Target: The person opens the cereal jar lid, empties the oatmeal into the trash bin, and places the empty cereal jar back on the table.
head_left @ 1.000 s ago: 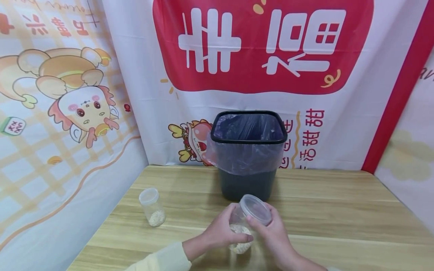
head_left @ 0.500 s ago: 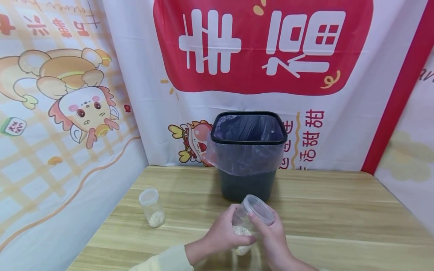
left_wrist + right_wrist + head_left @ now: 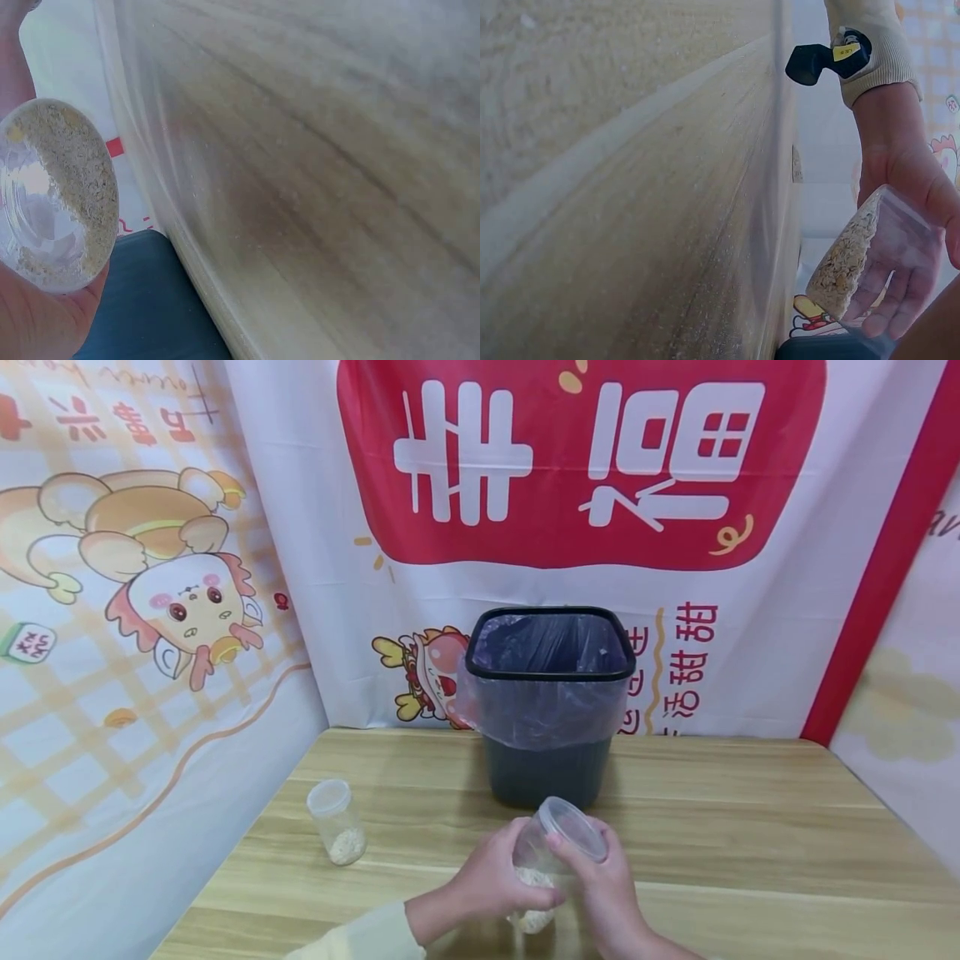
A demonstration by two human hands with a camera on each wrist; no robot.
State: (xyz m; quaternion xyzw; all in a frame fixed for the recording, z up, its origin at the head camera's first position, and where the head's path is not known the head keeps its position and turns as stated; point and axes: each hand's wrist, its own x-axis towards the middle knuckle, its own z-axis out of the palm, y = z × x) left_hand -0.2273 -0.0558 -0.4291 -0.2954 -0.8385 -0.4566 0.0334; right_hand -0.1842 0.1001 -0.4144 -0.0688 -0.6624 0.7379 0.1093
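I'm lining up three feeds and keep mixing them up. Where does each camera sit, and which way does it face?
Head: worn high, faces forward and down at the wooden table, black bag-lined bin, both hands gripping the clear lidded plastic jar of pale grain.
Left wrist: low beside the tabletop, shows the jar's base in the left hand.
Right wrist: low along the tabletop, shows the left hand and cream sleeve holding the jar.
All share the jar.

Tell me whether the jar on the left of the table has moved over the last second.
No. The small jar stands upright in the same place on the table, at the same offset left of the black bin.
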